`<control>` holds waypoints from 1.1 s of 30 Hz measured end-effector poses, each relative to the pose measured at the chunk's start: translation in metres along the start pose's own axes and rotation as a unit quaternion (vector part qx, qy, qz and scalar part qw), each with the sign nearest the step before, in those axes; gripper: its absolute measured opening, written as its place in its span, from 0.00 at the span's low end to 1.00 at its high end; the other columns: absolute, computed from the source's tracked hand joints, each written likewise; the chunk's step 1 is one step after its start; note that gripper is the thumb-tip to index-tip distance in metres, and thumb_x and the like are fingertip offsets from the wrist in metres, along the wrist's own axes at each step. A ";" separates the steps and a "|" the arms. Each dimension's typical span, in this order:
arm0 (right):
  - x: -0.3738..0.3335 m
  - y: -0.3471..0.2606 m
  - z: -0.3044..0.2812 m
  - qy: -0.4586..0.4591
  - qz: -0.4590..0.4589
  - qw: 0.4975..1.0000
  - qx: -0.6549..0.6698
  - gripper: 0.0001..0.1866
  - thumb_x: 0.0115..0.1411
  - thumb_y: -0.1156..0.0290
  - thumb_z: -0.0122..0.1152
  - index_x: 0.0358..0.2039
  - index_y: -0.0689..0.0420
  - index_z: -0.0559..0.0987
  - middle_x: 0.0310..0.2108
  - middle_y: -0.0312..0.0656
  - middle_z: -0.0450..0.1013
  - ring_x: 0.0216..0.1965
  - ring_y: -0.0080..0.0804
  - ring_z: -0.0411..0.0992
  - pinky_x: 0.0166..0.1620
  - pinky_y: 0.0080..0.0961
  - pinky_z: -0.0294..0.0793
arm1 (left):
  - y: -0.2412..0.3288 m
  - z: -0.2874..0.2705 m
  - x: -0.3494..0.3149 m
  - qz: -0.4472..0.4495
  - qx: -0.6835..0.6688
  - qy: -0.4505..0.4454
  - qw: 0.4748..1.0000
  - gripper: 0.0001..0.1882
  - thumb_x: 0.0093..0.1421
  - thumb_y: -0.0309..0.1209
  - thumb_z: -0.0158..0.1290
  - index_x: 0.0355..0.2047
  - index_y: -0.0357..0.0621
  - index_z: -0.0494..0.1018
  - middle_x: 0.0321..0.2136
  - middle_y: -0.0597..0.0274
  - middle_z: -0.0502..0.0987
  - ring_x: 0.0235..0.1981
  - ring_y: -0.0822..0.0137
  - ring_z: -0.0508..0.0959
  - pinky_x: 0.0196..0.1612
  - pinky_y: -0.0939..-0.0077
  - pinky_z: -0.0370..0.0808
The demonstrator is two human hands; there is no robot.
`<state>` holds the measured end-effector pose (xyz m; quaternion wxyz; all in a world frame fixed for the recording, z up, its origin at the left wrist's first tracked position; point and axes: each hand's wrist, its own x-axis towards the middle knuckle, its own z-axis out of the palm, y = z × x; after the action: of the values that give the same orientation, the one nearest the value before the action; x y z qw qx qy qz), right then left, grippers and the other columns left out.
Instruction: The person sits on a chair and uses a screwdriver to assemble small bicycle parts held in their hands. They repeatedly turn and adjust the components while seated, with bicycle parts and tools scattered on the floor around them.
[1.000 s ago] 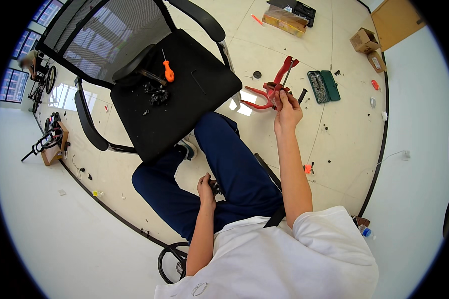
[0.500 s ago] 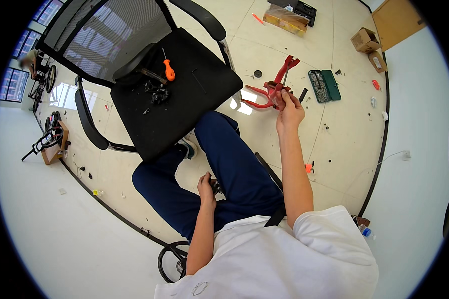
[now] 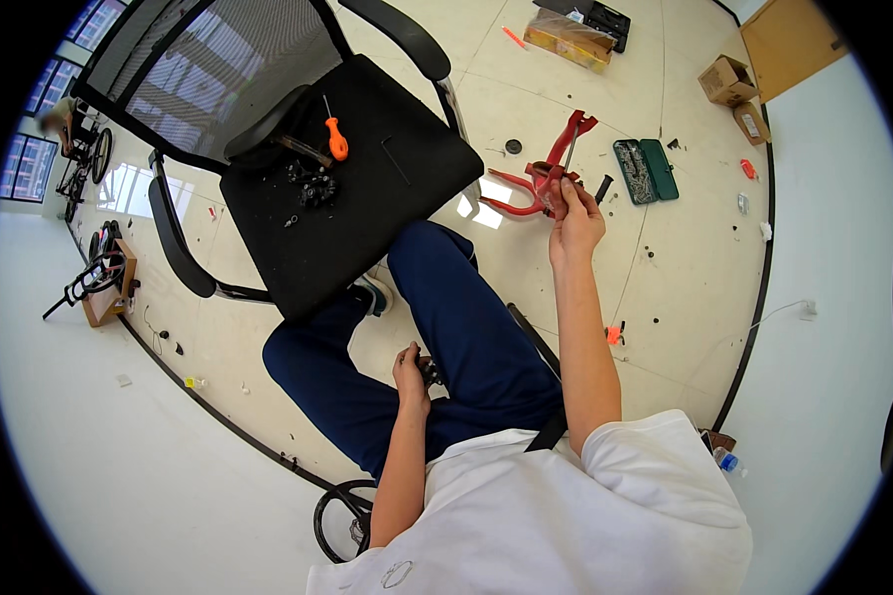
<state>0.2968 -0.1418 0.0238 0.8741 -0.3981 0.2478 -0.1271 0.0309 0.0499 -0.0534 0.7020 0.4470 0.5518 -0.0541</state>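
Note:
My right hand (image 3: 577, 226) is raised over the floor on the right, its fingers closed on what looks like a screwdriver (image 3: 559, 201) with a reddish clear handle. Its thin shaft points away from me, across red-handled tools (image 3: 511, 206) that look like pliers. Low between my thighs, my left hand (image 3: 408, 377) is closed around a small black part (image 3: 429, 371) with shiny bits; the fingers hide most of it. On the black chair seat (image 3: 298, 263) lie an orange-handled screwdriver (image 3: 336, 140), a hex key (image 3: 395, 161), a cluster of black parts (image 3: 314, 186) and a small metal piece (image 3: 291, 221).
The office chair stands before my knees, its armrest (image 3: 181, 233) on the left. On the floor at right are an open green case (image 3: 660, 171) of small metal pieces, a black grip (image 3: 603, 188) and scattered bits. Cardboard boxes (image 3: 726, 81) stand farther back. A person (image 3: 62, 121) is beside a bicycle (image 3: 99, 159), far left.
My right hand and forearm have shifted very slightly to the left, still holding the tool. The left hand and the things on the chair look the same.

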 end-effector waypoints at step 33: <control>0.002 0.006 -0.004 0.001 -0.003 1.000 0.005 0.06 0.57 0.84 0.58 0.35 0.70 0.73 0.38 0.50 0.74 0.36 0.34 0.77 0.41 0.20 0.82 | -0.001 0.000 0.002 0.000 -0.008 0.001 1.000 0.17 0.61 0.43 0.51 0.40 0.42 0.69 0.24 0.63 0.72 0.25 0.71 0.70 0.30 0.75 0.66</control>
<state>0.2960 -0.1412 0.0162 0.8756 -0.3943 0.2465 -0.1310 0.0312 0.0499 -0.0561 0.7051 0.4416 0.5526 -0.0494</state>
